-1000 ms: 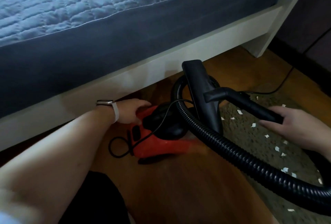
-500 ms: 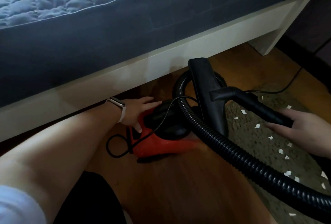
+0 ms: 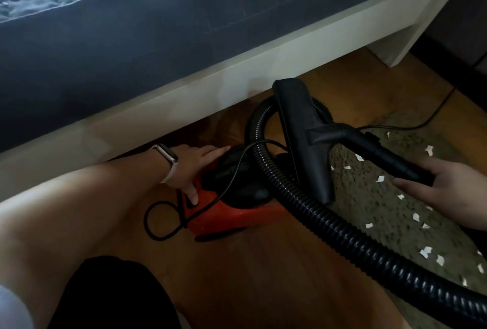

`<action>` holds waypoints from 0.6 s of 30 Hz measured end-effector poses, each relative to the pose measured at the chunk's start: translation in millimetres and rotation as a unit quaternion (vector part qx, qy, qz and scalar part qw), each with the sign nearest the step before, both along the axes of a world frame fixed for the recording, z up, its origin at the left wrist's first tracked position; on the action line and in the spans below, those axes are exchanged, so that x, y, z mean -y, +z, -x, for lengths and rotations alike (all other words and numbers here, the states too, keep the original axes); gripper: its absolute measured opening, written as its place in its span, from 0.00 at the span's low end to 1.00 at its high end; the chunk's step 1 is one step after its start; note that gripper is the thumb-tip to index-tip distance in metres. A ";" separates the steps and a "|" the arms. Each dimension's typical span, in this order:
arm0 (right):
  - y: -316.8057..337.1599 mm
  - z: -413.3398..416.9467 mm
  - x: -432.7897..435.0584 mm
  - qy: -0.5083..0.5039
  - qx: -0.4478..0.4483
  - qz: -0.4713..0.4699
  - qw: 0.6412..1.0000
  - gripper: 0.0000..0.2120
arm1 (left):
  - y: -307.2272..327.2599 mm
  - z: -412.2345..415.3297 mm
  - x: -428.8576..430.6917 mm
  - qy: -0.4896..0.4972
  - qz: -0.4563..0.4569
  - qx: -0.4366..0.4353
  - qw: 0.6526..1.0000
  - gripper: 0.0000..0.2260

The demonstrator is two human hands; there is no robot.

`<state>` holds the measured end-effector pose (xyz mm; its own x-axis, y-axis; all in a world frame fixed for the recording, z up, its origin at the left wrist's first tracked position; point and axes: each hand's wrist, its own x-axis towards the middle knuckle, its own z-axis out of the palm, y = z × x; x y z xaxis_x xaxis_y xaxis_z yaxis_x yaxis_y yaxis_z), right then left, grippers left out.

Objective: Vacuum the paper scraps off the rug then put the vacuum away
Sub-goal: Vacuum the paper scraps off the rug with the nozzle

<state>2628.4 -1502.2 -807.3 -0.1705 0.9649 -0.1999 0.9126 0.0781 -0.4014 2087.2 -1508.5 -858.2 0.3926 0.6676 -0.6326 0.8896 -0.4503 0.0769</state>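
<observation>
"Head view: left hand (image 3: 193, 168)?"
"Laid flat, pressing on the red vacuum (image 3: 232, 212), which sits on the floor (image 3: 263, 263) by the bed (image 3: 237, 73)."
"And the right hand (image 3: 445, 191)?"
"Curled round the black wand (image 3: 379, 155); scraps (image 3: 380, 178) lie scattered on the rug (image 3: 382, 210) beneath."

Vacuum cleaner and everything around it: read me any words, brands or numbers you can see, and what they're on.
None can be read.
The red vacuum body, its black floor nozzle and wand show no legible label.
The wristwatch shows nothing readable.
</observation>
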 end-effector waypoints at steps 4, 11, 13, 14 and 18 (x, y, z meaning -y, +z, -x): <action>-13.4 -18.2 -4.3 -0.011 0.019 -0.014 1.000 0.22 | -1.5 -0.2 -0.9 -0.016 -0.002 -0.011 1.000 0.69; 8.2 -9.6 8.6 0.005 0.023 0.014 1.000 0.25 | 1.9 -1.5 2.1 -0.013 -0.004 -0.038 0.999 0.69; 21.5 -2.2 20.5 0.005 0.016 0.028 0.999 0.23 | 7.5 -6.3 5.8 -0.009 -0.026 -0.050 0.998 0.68; 27.9 -0.5 26.0 0.003 0.009 0.028 1.000 0.22 | 13.3 -8.7 7.3 -0.003 -0.034 -0.052 0.998 0.67; 46.2 -3.8 38.3 -0.014 -0.012 0.055 0.998 0.16 | 55.3 -14.6 11.0 0.061 -0.091 0.017 0.994 0.54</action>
